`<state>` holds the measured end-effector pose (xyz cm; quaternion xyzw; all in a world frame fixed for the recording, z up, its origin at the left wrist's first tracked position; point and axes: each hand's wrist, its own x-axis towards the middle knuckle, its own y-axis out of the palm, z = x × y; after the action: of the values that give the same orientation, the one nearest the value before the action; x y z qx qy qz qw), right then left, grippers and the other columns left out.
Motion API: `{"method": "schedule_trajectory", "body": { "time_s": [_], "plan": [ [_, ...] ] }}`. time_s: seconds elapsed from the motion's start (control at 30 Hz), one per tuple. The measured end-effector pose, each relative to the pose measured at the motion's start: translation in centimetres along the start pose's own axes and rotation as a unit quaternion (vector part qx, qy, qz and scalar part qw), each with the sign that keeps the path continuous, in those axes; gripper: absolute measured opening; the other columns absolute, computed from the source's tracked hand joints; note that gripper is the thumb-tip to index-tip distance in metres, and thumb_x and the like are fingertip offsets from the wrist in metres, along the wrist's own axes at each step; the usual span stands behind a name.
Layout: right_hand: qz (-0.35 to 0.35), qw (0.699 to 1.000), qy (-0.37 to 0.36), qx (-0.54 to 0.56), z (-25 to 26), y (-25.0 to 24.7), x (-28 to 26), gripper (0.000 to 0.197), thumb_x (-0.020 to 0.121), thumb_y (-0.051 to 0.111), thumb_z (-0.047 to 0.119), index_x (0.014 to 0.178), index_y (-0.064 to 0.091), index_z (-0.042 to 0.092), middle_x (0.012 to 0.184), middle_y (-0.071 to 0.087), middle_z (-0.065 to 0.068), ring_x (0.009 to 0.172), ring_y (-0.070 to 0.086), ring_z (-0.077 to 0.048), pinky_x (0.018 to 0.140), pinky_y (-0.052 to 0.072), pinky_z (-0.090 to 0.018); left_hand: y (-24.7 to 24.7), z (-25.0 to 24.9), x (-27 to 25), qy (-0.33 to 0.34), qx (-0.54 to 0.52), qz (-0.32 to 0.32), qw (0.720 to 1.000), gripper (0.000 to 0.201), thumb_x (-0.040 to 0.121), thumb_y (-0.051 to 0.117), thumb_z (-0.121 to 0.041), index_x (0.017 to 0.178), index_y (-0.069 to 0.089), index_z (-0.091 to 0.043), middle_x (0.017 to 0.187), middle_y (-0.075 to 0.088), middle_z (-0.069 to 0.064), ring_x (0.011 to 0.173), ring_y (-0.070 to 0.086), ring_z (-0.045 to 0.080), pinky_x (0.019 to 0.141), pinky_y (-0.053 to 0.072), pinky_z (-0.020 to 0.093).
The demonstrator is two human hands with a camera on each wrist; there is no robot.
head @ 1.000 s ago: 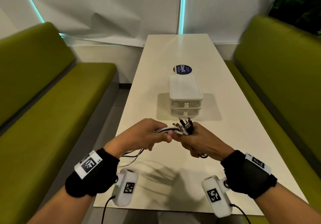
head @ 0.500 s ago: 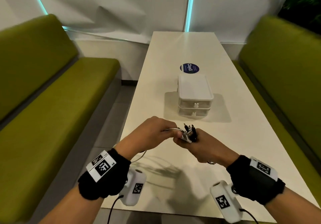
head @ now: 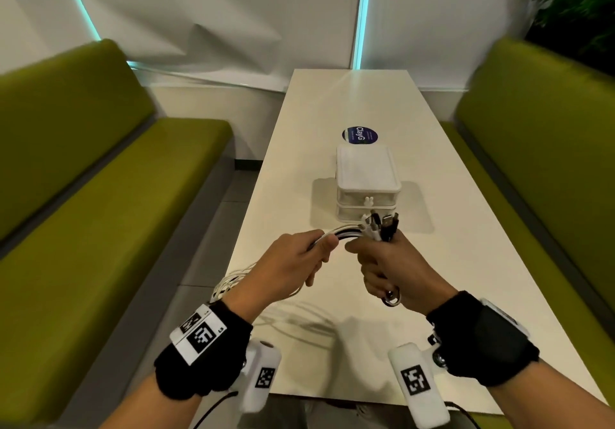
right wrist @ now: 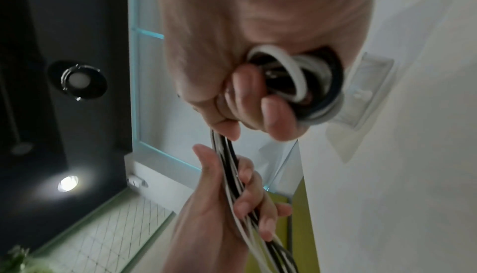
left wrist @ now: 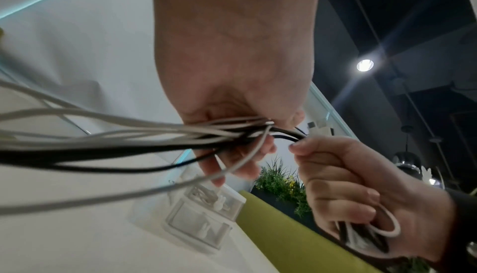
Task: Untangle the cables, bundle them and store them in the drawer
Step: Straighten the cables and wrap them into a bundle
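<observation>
A long white table [head: 319, 102] runs between two green benches [head: 100, 175], with a white drawer unit [head: 367, 182] standing at its middle. Above the table's near end, the right hand [head: 392, 262] is fisted round the cables [head: 346, 233], plug ends [head: 381, 225] sticking up just before the drawers. The left hand [head: 293, 262], just beside it, pinches the same strands, which trail back past its wrist.

Bright even indoor light, soft shadows on table [head: 332, 328], wrist views blurred, wide-angle edge warping
</observation>
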<state>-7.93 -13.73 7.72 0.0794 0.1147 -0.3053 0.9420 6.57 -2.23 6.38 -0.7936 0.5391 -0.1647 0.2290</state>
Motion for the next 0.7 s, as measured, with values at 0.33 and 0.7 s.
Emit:
{"method": "schedule_trajectory", "body": {
  "time_s": [0.33, 0.7],
  "plan": [
    [-0.024, 0.993, -0.047, 0.107, -0.1, 0.1, -0.5, 0.04, 0.092, 0.058, 0.008, 0.057, 0.041, 0.017, 0.048, 0.019, -0.002, 0.034, 0.018, -0.015, 0.039, 0.021, -0.025, 2.1, -1.2, -0.1, 0.011, -0.028, -0.014, 0.999, 0.044, 0.096, 0.037, -0.053, 0.074, 0.047, -0.016, 0.057, 0.043, -0.008, 0.046, 0.038, 0.009, 0.05, 0.044, 0.037],
    [0.012, 0.995, -0.056, 0.086, -1.3, 1.0, -0.2, 0.044, 0.079, 0.064, 0.046, 0.116, 0.069, 0.024, 0.106, 0.068, -0.007, 0.095, 0.062, -0.02, 0.077, 0.051, -0.038, 3.9, -1.4, -0.1, 0.036, -0.079, -0.026, 0.996, 0.04, 0.094, 0.026, -0.056, 0.067, 0.048, -0.036, 0.052, 0.045, -0.004, 0.048, 0.043, 0.001, 0.056, 0.033, 0.018]
  ]
}}
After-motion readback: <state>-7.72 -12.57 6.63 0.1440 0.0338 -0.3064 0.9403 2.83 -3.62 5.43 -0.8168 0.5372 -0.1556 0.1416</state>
